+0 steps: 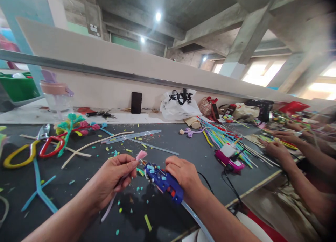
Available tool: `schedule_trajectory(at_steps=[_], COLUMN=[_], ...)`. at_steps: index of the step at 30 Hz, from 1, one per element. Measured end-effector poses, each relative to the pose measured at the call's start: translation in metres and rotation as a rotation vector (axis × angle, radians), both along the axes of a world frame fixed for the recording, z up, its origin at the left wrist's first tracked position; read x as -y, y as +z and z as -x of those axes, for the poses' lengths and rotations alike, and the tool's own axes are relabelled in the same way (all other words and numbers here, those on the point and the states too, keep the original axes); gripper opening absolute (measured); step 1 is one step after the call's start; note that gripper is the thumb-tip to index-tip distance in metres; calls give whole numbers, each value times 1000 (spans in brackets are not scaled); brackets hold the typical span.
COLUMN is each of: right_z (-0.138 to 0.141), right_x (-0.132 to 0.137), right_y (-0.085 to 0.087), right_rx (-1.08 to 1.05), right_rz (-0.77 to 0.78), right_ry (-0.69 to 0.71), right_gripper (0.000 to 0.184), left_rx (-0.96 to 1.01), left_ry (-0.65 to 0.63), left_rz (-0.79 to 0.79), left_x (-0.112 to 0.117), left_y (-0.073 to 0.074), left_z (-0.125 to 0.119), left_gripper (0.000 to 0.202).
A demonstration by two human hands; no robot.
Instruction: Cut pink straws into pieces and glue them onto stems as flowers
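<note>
Between the thumb and fingers of my left hand [119, 175] is a small pink fuzzy tuft [141, 155], and a pale lilac stem [108, 210] trails below that hand. My right hand [183, 173] is wrapped round a blue hot glue gun [164, 182] speckled with bits of fluff. Its nozzle points left and up, at or very near the base of the pink tuft; contact is not clear. A clear glue stick [195, 217] runs out of the gun's rear. Small yellow and teal scraps [147, 222] lie on the dark table beneath.
Scissors with yellow and red handles [22, 154] lie left, beside teal and pink fuzzy flowers [69, 128]. Clear glue sticks [133, 136] lie ahead. Coloured pipe cleaners [223, 140] and a magenta power strip [229, 161] with cords are right. Co-workers' hands [279, 152] work farther right.
</note>
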State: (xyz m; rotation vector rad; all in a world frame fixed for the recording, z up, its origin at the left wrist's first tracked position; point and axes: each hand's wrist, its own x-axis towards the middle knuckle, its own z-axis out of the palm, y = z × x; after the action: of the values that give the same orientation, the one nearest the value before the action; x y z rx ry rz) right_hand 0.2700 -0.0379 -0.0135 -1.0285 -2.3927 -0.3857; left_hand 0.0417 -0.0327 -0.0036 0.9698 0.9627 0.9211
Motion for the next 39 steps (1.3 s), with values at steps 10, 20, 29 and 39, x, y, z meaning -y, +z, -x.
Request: schedule_trajectory(at_steps=[10, 20, 29, 39], right_z=[0, 2, -10, -39], right_x=[-3, 4, -6, -28], right_y=[-6, 7, 13, 8], right_rx=[5, 43, 115, 236], right_rz=[-52, 117, 269, 532], right_ry=[-16, -51, -190, -171], right_gripper=[27, 12, 8, 60], left_rx=[0, 52, 169, 128], left_ry=[-17, -1, -24, -39], left_rz=[-25, -4, 89, 99], left_x=[-1, -2, -8, -10], left_y=[-1, -1, -3, -8], left_z=[1, 4, 11, 12], left_gripper=[29, 25, 20, 20])
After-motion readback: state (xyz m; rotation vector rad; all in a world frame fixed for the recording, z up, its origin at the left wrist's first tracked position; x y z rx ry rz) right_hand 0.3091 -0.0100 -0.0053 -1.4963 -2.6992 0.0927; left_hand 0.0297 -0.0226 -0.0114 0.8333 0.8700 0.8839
